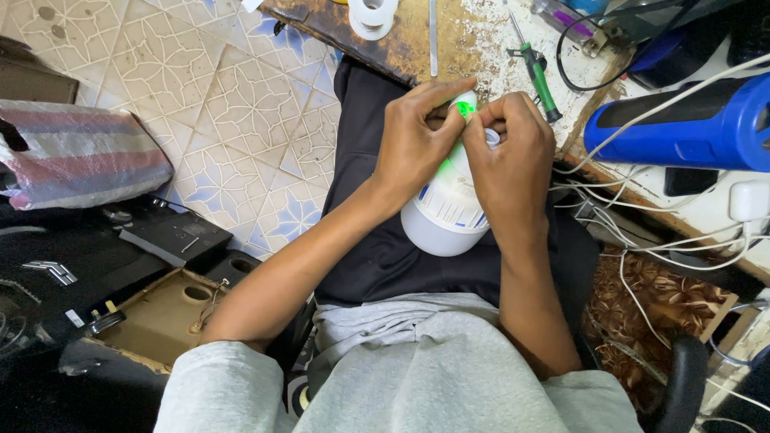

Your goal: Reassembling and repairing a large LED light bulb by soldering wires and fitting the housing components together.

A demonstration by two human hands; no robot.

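Observation:
A white bulb-shaped lamp (443, 215) rests on my lap, its rounded dome toward me and its narrow end pointing away. My left hand (415, 141) grips the narrow end, where a small green light (466, 107) glows between the fingers. My right hand (512, 159) closes around the same end from the right, fingertips pinched at the lit spot. Both hands touch each other over the lamp.
A worn wooden workbench (473, 40) lies ahead with a green-handled screwdriver (541, 78), white tape rolls (373, 16) and a metal strip (433, 36). A blue cylinder (682, 128), white cables (642, 192) and a plug adapter (750, 199) crowd the right. Black boxes (172, 236) sit left on patterned tiles.

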